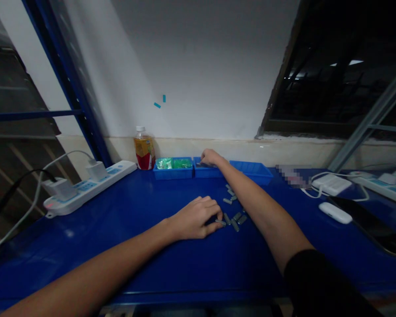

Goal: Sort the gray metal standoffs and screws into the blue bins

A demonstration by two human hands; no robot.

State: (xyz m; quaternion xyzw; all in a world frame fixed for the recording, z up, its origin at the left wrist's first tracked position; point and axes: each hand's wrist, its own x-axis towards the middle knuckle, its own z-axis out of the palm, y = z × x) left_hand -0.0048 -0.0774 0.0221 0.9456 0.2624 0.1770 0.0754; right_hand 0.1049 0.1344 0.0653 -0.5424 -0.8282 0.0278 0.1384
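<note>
My left hand point(198, 219) rests on the blue table with thumb and fingertips closed about a small grey metal piece point(221, 223). Several similar short metal pieces point(235, 225) lie scattered just to the right of it, some partly covered by my right forearm. Farther back, my right hand point(212, 156) reaches into the middle blue bin point(207, 173), fingers bent down and drawn together. Grey pieces show inside that bin around the fingertips. Whatever the right fingers hold is too small to make out.
Left of the middle bin, a blue bin point(174, 174) holds green packets; another blue bin point(255, 169) stands right. A drink bottle point(144, 149) and a power strip point(92, 187) are at left. A white case point(335, 213), a phone point(372, 226) and cables lie right.
</note>
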